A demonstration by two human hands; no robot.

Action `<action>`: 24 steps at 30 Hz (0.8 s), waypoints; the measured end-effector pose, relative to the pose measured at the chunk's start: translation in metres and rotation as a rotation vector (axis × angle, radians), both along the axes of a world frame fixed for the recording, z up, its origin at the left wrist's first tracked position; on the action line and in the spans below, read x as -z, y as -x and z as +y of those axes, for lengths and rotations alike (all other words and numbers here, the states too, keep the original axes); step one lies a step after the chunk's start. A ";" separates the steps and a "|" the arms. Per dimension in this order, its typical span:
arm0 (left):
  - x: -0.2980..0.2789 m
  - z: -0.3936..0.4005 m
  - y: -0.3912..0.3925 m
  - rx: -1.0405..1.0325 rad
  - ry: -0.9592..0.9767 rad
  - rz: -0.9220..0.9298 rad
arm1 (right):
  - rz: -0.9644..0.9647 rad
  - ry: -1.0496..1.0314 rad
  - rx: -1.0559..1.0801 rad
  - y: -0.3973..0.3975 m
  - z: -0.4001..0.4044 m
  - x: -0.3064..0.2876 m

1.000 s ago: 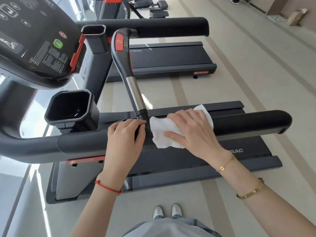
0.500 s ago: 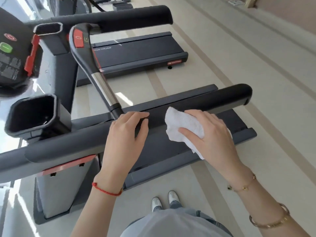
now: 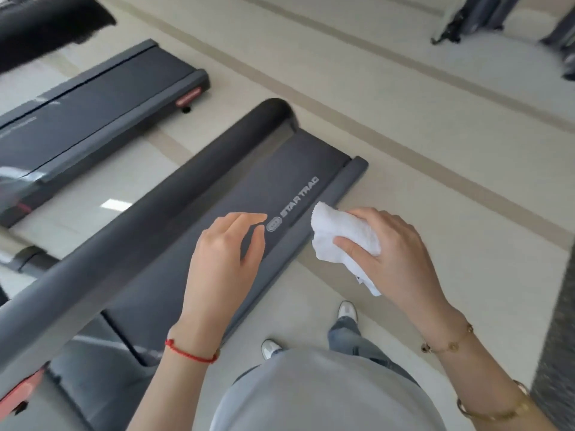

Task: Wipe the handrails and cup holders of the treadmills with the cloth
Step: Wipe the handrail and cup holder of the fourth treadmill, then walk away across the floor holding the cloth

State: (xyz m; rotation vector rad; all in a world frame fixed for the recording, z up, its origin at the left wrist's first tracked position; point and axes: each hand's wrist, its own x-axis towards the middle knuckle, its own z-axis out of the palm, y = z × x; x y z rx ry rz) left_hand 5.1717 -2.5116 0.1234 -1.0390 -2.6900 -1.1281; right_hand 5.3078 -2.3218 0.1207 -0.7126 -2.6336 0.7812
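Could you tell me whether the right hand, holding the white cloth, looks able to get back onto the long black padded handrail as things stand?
Probably yes. The right hand holds the white cloth off to the side of the long black padded handrail, and only the open left hand hangs partly between them.

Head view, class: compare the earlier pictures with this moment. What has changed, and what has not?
Both hands have come off the handrail: the left hand let go and hangs open; the right hand lifted the cloth away toward the person. The cloth stays gripped in the right hand.
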 end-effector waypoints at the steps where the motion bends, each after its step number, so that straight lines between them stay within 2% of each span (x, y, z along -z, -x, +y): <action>1: 0.002 0.015 -0.002 0.026 0.000 0.000 | -0.002 0.003 0.035 -0.008 0.011 0.001; 14: 0.011 0.241 -0.026 0.225 -0.018 -0.038 | -0.033 0.009 0.333 -0.095 0.203 0.005; 24: 0.022 0.378 0.009 0.254 0.051 -0.054 | -0.036 0.062 0.393 -0.065 0.339 0.023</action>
